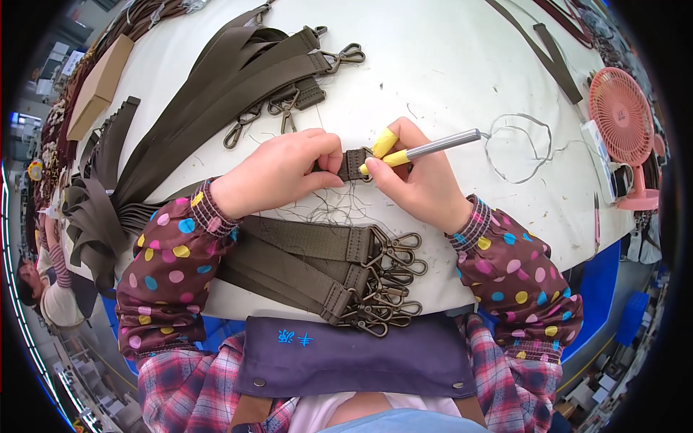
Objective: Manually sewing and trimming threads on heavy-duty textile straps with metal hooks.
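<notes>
My left hand [285,169] has its fingers closed on an olive-brown webbing strap [353,164] near its stitched end. My right hand [419,177] grips a corded pen-shaped tool [444,143] with a grey barrel and yellow grip. Yellow tape wraps my right index finger. The tool's tip is hidden by the fingers, close to the metal ring at the strap's end. Loose dark threads [336,206] lie just below the strap. Nearer me is a stack of straps [303,242] with bronze snap hooks [390,289] at their right ends.
More straps [238,79] with hooks fan out at the far left, beside a cardboard box [101,86]. A pink fan [621,115] and white power strip [600,162] stand at the right, near a coiled wire [516,177]. Another person [61,292] sits at the far left.
</notes>
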A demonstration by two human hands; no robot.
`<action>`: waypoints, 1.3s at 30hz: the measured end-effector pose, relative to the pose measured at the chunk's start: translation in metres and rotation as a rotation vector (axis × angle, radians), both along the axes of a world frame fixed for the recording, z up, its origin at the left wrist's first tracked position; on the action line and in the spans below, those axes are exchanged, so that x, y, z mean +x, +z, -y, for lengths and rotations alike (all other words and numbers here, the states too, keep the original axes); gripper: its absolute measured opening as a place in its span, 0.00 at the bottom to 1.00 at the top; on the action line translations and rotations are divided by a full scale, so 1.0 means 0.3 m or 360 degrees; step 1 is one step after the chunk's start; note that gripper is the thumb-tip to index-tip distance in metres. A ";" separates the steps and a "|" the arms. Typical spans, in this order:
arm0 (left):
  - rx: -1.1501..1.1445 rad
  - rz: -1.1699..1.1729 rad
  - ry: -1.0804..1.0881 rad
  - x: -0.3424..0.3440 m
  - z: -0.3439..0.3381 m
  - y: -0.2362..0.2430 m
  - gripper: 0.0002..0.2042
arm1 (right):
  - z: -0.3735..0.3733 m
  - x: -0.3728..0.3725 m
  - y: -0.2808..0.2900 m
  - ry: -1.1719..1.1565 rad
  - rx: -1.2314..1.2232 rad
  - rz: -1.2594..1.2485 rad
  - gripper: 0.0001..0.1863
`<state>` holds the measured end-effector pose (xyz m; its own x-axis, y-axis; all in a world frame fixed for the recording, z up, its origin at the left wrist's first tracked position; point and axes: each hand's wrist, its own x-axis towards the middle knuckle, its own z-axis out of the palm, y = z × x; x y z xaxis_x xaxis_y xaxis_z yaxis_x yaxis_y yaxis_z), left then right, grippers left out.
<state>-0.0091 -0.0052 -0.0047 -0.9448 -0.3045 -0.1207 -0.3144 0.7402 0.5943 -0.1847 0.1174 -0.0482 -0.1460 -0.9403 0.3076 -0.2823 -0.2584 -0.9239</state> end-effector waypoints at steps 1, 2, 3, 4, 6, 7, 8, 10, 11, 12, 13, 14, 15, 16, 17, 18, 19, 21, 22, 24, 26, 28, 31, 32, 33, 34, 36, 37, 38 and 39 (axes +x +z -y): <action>0.0143 -0.0007 0.0035 -0.001 0.005 -0.001 0.09 | 0.001 0.000 -0.006 0.0027 0.0112 0.0055 0.11; 0.0286 -0.0013 0.0074 0.000 0.009 -0.001 0.09 | 0.002 0.001 -0.006 0.0029 0.0112 0.0056 0.11; 0.0286 -0.0013 0.0075 0.002 0.011 -0.004 0.09 | 0.002 0.002 -0.006 0.0021 0.0121 0.0069 0.11; 0.0511 0.0015 0.0230 0.004 0.013 -0.011 0.08 | 0.002 0.003 -0.007 0.0013 0.0130 0.0083 0.11; 0.0734 0.0042 0.0383 0.007 0.012 -0.027 0.08 | -0.003 0.000 0.005 0.0065 0.0224 0.0056 0.10; 0.0840 -0.0036 0.0420 0.008 0.009 -0.039 0.08 | -0.005 -0.001 0.009 0.0117 0.0319 0.0030 0.09; 0.0945 -0.0114 0.0459 0.009 0.007 -0.047 0.08 | -0.005 -0.001 0.010 0.0117 0.0319 0.0031 0.09; 0.0989 -0.0146 0.0468 0.007 0.003 -0.055 0.08 | -0.004 0.001 0.011 0.0119 0.0333 0.0017 0.09; 0.1034 -0.0179 0.0477 0.006 0.002 -0.057 0.07 | -0.004 0.001 0.011 0.0118 0.0333 0.0018 0.09; 0.1033 -0.0179 0.0477 0.006 0.001 -0.058 0.07 | -0.004 0.001 0.012 0.0117 0.0350 0.0003 0.09; 0.1052 -0.0191 0.0477 0.006 0.000 -0.058 0.07 | -0.003 0.001 0.012 0.0115 0.0367 -0.0011 0.09; 0.1073 -0.0203 0.0472 0.004 0.000 -0.060 0.07 | -0.002 0.001 0.010 0.0112 0.0368 -0.0011 0.09; 0.1074 -0.0202 0.0469 0.003 -0.001 -0.060 0.07 | -0.001 0.000 0.006 0.0113 0.0356 -0.0011 0.09; 0.1069 -0.0196 0.0472 0.001 -0.001 -0.059 0.06 | -0.001 0.000 0.004 0.0114 0.0343 -0.0010 0.09; 0.1062 -0.0189 0.0478 0.001 -0.002 -0.057 0.06 | -0.001 0.000 0.005 0.0114 0.0342 -0.0010 0.09; 0.1060 -0.0189 0.0478 0.002 -0.002 -0.057 0.06 | -0.001 0.000 0.007 0.0118 0.0353 -0.0014 0.09; 0.1059 -0.0198 0.0481 0.002 -0.003 -0.058 0.06 | -0.001 0.001 0.008 0.0121 0.0365 -0.0018 0.09; 0.1057 -0.0207 0.0483 0.004 -0.003 -0.060 0.06 | -0.001 0.001 0.007 0.0121 0.0353 -0.0026 0.09; 0.1057 -0.0214 0.0491 0.005 -0.002 -0.061 0.06 | -0.001 0.001 0.007 0.0122 0.0342 -0.0034 0.09; 0.1058 -0.0221 0.0500 0.006 -0.003 -0.060 0.06 | -0.001 0.001 0.010 0.0125 0.0345 -0.0045 0.09; 0.0926 -0.0255 0.0527 0.005 -0.005 -0.055 0.07 | -0.002 0.001 0.011 0.0126 0.0349 -0.0057 0.09; 0.0579 -0.0208 0.0447 0.002 0.006 -0.024 0.07 | -0.006 0.001 0.011 0.0066 0.0272 -0.0025 0.09; 0.0105 -0.0222 0.0235 -0.012 0.013 -0.013 0.07 | -0.010 -0.004 0.013 0.0037 0.0268 -0.0003 0.09; -0.0022 -0.0280 0.0103 -0.018 0.012 -0.012 0.08 | -0.010 -0.004 0.013 0.0040 0.0267 -0.0002 0.09; -0.0022 -0.0279 0.0105 -0.023 0.012 -0.012 0.08 | -0.009 -0.004 0.011 0.0038 0.0263 0.0000 0.09; -0.0003 -0.0202 -0.0005 -0.028 0.014 -0.012 0.08 | -0.008 -0.004 0.009 0.0036 0.0260 0.0002 0.09; 0.0022 -0.0129 -0.0121 -0.041 0.033 -0.014 0.08 | -0.004 -0.001 0.006 -0.0001 0.0206 0.0003 0.09; 0.0079 -0.0087 -0.0199 -0.051 0.052 -0.013 0.07 | -0.003 0.000 0.004 -0.0036 0.0151 0.0005 0.10; 0.0135 -0.0043 -0.0277 -0.058 0.065 -0.013 0.06 | -0.002 -0.002 0.001 -0.0036 0.0152 0.0005 0.10; 0.0136 -0.0044 -0.0278 -0.063 0.068 -0.012 0.06 | -0.003 -0.003 -0.002 -0.0030 0.0154 0.0010 0.10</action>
<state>-0.0281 -0.0257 -0.0082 -0.9857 -0.1255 -0.1126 -0.1686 0.7287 0.6638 -0.1857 0.1182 -0.0488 -0.1653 -0.9627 0.2143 -0.2805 -0.1624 -0.9460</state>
